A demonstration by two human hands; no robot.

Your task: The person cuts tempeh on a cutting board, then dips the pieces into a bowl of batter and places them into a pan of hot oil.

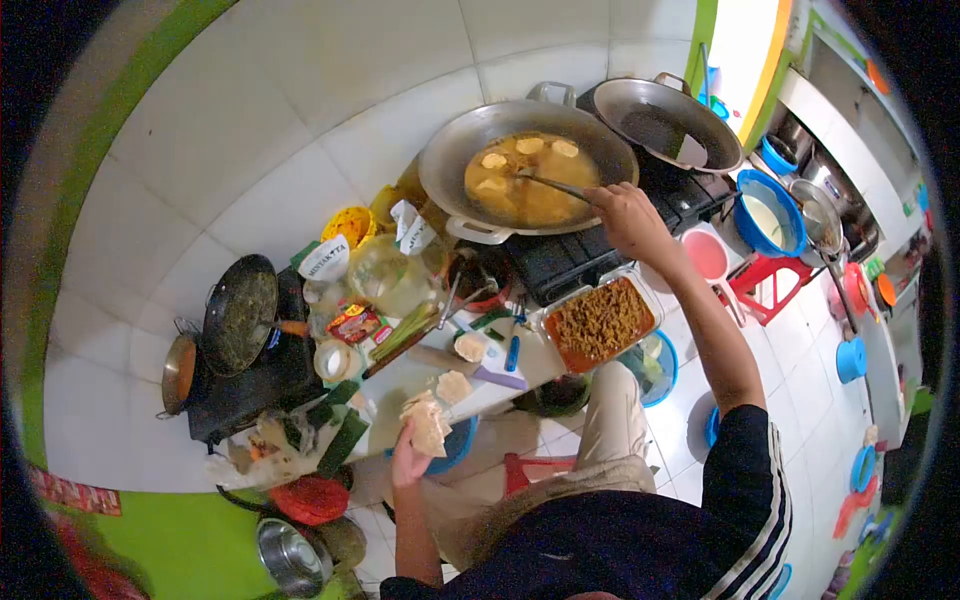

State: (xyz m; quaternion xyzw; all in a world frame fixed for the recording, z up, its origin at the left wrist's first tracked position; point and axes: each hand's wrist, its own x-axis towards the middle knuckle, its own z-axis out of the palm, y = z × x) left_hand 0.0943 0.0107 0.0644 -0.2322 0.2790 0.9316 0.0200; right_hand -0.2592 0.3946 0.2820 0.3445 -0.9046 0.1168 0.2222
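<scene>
Nearest, left hand (408, 462) raised over the tabletop (520, 368) edge, fingers clenched on a small stack of pale raw pieces (428, 425), with one more piece (454, 386) lying just beyond it. Farther out, right hand (625, 215) stretched to the big wok (470, 140) on the stove, fingers wrapped around a metal utensil (552, 184) dipped in the oil. By the look of it, partway through: several pieces (529, 146) already frying, the held stack not yet in.
</scene>
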